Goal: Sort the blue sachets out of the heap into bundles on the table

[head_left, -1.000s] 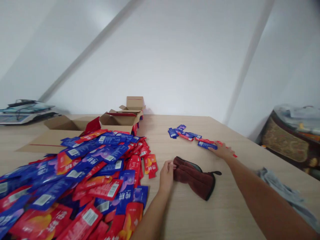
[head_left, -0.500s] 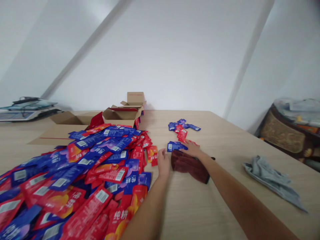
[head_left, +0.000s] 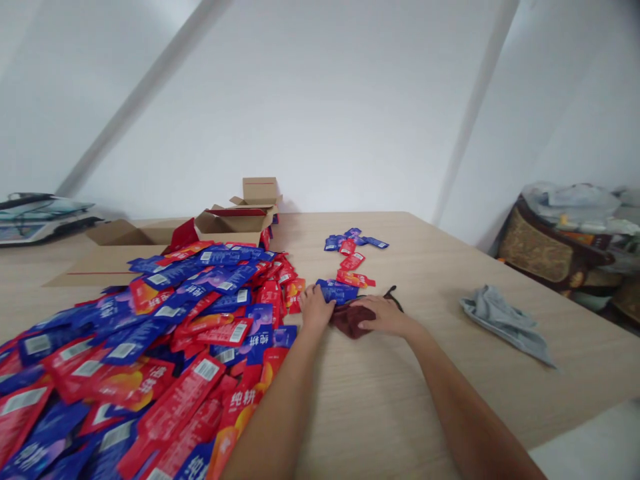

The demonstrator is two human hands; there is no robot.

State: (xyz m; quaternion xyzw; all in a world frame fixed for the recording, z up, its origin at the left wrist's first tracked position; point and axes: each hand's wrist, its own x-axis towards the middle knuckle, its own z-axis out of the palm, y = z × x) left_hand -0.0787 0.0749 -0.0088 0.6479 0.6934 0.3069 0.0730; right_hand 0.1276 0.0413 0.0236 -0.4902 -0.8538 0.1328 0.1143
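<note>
My left hand [head_left: 317, 309] rests on the table with fingers stretched forward and thumb apart, by the left ends of some blue sachets [head_left: 338, 291] and a brown cloth [head_left: 349, 323]. Whether it touches the sachets is unclear. My right hand [head_left: 381, 315] lies over the brown cloth, its thumb and fingers closed around the bunched fabric. The cloth has dark edging, and a black cord end sticks out behind the right hand. Just beyond the blue sachets lie red sachets [head_left: 354, 279]. A large heap of red and blue sachets [head_left: 200, 320] fills the left side.
Open cardboard boxes [head_left: 227, 227] stand behind the heap. Farther back on the table [head_left: 410, 393] is a small group of blue sachets [head_left: 333, 243]. A grey cloth [head_left: 503, 320] lies at right. A patterned chair [head_left: 535, 240] loaded with bags stands past the table's right edge.
My right hand has drawn back off the blue sachets onto the brown cloth, which is now more bunched. My left hand has moved to the cloth's left end. The view has shifted right.
</note>
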